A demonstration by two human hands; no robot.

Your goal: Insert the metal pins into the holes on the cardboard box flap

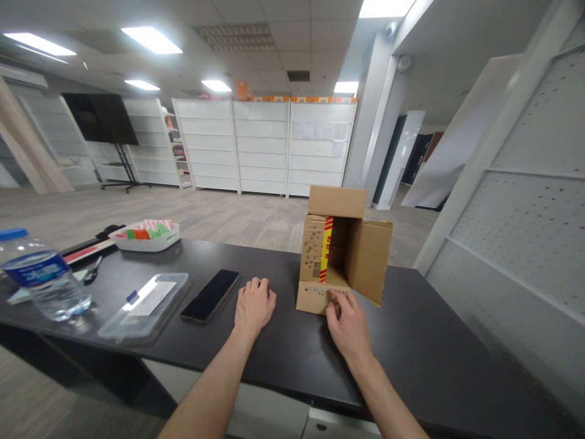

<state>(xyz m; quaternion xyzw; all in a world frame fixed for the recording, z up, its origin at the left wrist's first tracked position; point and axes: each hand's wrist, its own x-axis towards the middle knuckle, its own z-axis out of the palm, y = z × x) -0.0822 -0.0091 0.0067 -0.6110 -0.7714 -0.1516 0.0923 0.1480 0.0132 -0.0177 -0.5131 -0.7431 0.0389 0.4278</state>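
An open brown cardboard box [340,256] stands on the matte black desk [286,347]; the bare right hand [349,323], fingers parted, touches the box's lower flap [313,299]. The left hand [254,306] rests apart, curled, its grip hidden from me.

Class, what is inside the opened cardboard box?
Inside the cardboard box, only shadowed brown inner walls show. The left front flap, edged with red-yellow tape, covers part of the interior; whatever lies behind it cannot be seen.

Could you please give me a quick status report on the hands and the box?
Right hand at lower flap of open box. Left hand palm-down beside phone. Phone apart from box, not in the way.
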